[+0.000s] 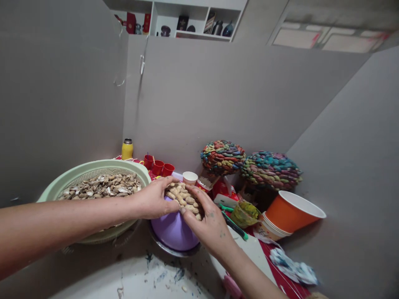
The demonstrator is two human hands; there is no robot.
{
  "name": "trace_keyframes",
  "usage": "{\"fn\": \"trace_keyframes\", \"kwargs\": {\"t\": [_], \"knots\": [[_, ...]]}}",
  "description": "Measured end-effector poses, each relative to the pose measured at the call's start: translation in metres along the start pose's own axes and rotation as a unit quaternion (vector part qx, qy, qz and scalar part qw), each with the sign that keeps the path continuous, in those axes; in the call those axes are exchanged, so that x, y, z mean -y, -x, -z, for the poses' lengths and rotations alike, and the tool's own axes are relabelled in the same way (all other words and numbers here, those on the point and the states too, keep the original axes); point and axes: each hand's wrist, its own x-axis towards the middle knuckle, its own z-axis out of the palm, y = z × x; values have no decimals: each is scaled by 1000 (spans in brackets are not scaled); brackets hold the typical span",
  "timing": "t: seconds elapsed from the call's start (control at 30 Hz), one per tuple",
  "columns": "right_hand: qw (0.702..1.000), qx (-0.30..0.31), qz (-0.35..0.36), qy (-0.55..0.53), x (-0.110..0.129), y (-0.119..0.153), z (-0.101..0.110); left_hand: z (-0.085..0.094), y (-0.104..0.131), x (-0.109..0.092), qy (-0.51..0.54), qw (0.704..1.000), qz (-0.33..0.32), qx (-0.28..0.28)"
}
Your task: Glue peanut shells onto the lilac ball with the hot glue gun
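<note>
A clump of unshelled peanuts (185, 199) sits on top of a smooth purple cone-shaped piece (174, 232). The cone rests on a round metal-rimmed base (160, 248) on the table. From the left, my left hand (153, 200) curls around the clump, thumb in front and fingers behind. My right hand (209, 218) cups the opposite side, its thumb tip almost meeting the left one. Both hands touch the peanuts, and the far fingers are partly hidden. Whether the peanuts are fixed to each other or to the cone I cannot tell.
A green colander (51, 189) of shells stands left. Behind are a yellow bottle (127, 149), red cups (158, 167) and a white cup (190, 178). To the right are two colourful peanut-covered domes (222, 157), an orange paper bucket (288, 211), green-handled pliers (237, 228) and a stained cloth (293, 265).
</note>
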Motion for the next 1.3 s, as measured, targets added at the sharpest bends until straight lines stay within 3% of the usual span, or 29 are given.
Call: {"fn": "trace_keyframes", "kwargs": {"t": [0.7,0.9,1.1,1.3], "knots": [[1000,-7,-1,26,2,1,-2,-1,1,-1,-23,999,12,-19],[1000,-11,8,20,2,1,-2,1,0,-6,12,1000,21,-7],[1000,-16,9,16,0,3,-1,5,1,-10,59,998,-10,1],[1000,-4,8,2,-2,4,3,4,-2,-1,94,995,-11,3]]}}
